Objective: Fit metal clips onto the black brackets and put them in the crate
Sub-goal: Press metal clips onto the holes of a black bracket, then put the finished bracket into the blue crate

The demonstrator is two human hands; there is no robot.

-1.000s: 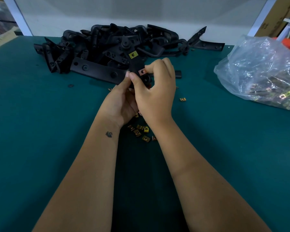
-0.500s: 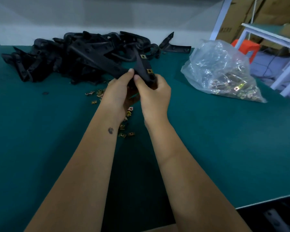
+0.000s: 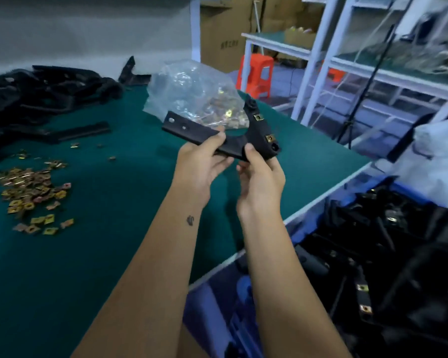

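Bracket (image 3: pixel 233 143), black and carrying two brass clips (image 3: pixel 263 127) on its curved arm, hangs above the green table (image 3: pixel 114 254), the left hand (image 3: pixel 202 166) pinching its straight arm and the right hand (image 3: pixel 261 177) gripping the bend. Fitting looks finished, so this is the carry to the blue crate (image 3: pixel 305 223) of done brackets at four o'clock; next, swing it over the rim and release. Loose clips (image 3: pixel 34 192) lie at nine o'clock, unfitted brackets (image 3: pixel 44 96) at ten, a clip bag (image 3: pixel 194 96) at twelve.

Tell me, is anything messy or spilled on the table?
Yes: loose metal clips lie scattered over the green table at the left, outside the plastic bag that holds more clips. Nothing looks broken.
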